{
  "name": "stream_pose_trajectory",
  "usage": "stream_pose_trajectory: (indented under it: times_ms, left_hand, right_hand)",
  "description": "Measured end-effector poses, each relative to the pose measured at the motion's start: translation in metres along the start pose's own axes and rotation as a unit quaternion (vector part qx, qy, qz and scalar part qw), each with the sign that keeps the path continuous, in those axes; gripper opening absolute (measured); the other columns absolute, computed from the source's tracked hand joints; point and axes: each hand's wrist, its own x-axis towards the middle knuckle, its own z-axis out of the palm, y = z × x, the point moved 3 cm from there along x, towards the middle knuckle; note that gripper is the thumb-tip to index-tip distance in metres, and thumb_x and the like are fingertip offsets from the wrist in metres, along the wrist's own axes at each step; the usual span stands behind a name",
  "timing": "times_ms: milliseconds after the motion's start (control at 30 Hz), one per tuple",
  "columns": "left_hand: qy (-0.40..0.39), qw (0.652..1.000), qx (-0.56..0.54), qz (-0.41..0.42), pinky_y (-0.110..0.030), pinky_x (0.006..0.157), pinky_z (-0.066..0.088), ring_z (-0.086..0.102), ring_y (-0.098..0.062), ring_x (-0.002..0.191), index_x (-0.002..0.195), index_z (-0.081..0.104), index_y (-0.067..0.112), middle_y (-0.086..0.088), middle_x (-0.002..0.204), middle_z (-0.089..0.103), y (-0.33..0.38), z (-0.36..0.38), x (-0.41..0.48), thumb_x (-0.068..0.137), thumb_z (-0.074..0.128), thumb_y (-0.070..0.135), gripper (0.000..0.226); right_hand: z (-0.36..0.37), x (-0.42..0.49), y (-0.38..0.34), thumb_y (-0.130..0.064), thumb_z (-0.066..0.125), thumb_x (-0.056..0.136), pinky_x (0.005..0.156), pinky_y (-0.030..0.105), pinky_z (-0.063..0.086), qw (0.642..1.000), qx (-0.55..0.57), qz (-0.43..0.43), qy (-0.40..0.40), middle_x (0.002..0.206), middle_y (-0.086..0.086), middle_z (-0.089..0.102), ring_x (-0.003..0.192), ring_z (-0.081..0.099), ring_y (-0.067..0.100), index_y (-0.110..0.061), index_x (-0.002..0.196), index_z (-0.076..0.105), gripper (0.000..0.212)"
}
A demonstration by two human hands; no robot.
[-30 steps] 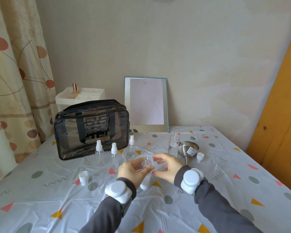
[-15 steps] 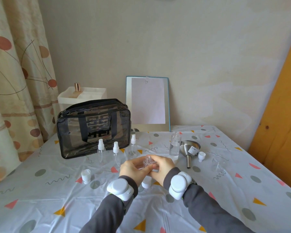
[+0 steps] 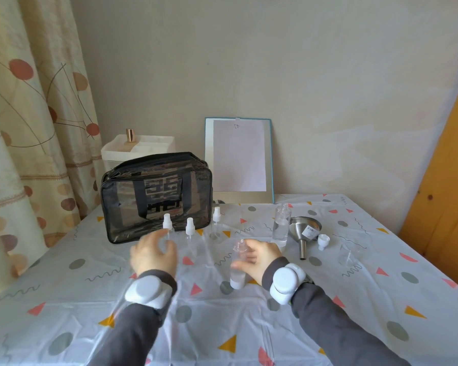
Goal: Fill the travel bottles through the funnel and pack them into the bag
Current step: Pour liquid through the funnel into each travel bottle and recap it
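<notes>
My right hand [image 3: 259, 258] grips a small clear travel bottle [image 3: 239, 247] with an open neck, upright over its white base [image 3: 237, 282] near the table's middle. My left hand [image 3: 154, 253] hovers blurred to the left with loosely curled fingers and nothing visible in it, just in front of a spray bottle [image 3: 167, 224]. Two more spray bottles [image 3: 190, 228] [image 3: 216, 215] stand beside the black see-through bag [image 3: 156, 196]. A tall clear bottle [image 3: 282, 225] with liquid and a steel funnel [image 3: 303, 231] lying on its side are to the right.
A white cap [image 3: 323, 240] and a small clear cup [image 3: 348, 254] sit right of the funnel. A framed board [image 3: 239, 159] leans on the wall behind, with a white organiser [image 3: 138, 149] behind the bag. The curtain hangs left and a wooden panel [image 3: 447, 180] stands right.
Both hands were together on the clear bottle. My left hand has let go and swung left toward the spray bottles, while my right hand keeps the bottle.
</notes>
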Motion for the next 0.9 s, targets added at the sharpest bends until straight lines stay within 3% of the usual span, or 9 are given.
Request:
stream_pose_trajectory:
  times_ms: [67,133,333,500,700,800,900]
  left_hand:
    - [-0.005,0.990,0.060,-0.130,-0.044,0.101,0.032,0.039,-0.037,0.119,0.126,0.053,0.014,-0.019,0.130,0.048,-0.021,-0.015,0.013,0.085,0.051,0.012,0.041]
    - [-0.057,0.973,0.118,-0.188,-0.043,0.103,0.027,0.032,-0.037,0.124,0.132,0.044,0.014,-0.019,0.135,0.041,-0.038,-0.020,0.017,0.084,0.052,0.013,0.049]
    - [-0.169,0.958,0.163,-0.164,-0.036,0.104,0.029,0.036,-0.033,0.125,0.133,0.043,0.021,-0.008,0.134,0.049,-0.075,-0.012,0.026,0.083,0.055,0.017,0.051]
    - [-0.139,0.974,0.117,-0.136,-0.031,0.098,0.031,0.040,-0.028,0.120,0.129,0.047,0.024,-0.002,0.122,0.060,-0.082,-0.004,0.023,0.083,0.056,0.018,0.047]
    - [-0.143,0.975,0.098,-0.140,-0.037,0.099,0.038,0.046,-0.034,0.119,0.127,0.049,0.017,-0.012,0.118,0.062,-0.086,0.004,0.025,0.081,0.065,0.020,0.049]
    - [-0.077,0.984,0.017,-0.162,-0.043,0.097,0.041,0.053,-0.036,0.110,0.128,0.044,0.014,-0.015,0.119,0.060,-0.082,0.001,0.024,0.081,0.068,0.020,0.053]
    - [-0.019,0.986,-0.068,-0.149,-0.038,0.084,0.042,0.053,-0.028,0.089,0.121,0.041,0.017,-0.011,0.117,0.060,-0.065,-0.007,0.018,0.078,0.072,0.026,0.053]
  right_hand:
    - [-0.001,0.000,0.000,-0.022,0.078,0.071,0.088,0.027,0.052,1.000,0.006,0.001,-0.002,0.094,0.002,0.066,0.095,0.064,0.014,-0.014,0.113,0.059,0.047]
    - [-0.001,0.000,0.000,-0.022,0.078,0.071,0.089,0.027,0.051,1.000,0.005,0.003,-0.002,0.098,0.005,0.067,0.096,0.064,0.015,-0.014,0.116,0.058,0.050]
    - [-0.002,-0.002,-0.003,-0.024,0.077,0.072,0.088,0.024,0.051,1.000,-0.002,0.008,-0.003,0.091,-0.001,0.061,0.092,0.062,0.011,-0.016,0.119,0.057,0.052]
    - [-0.002,-0.003,-0.004,-0.022,0.077,0.073,0.090,0.028,0.051,1.000,0.004,0.004,-0.002,0.098,0.004,0.065,0.097,0.063,0.015,-0.015,0.121,0.056,0.053]
    - [-0.002,-0.002,-0.003,-0.023,0.077,0.073,0.091,0.027,0.051,1.000,0.000,0.003,0.001,0.101,0.006,0.066,0.098,0.064,0.015,-0.016,0.120,0.056,0.052]
    - [-0.001,-0.002,-0.003,-0.023,0.077,0.073,0.090,0.026,0.050,1.000,0.001,0.003,0.002,0.101,0.006,0.066,0.098,0.063,0.014,-0.015,0.121,0.056,0.053]
    - [-0.001,-0.001,-0.002,-0.023,0.077,0.073,0.090,0.026,0.050,1.000,0.004,0.004,0.003,0.101,0.006,0.066,0.097,0.063,0.014,-0.015,0.122,0.055,0.055]
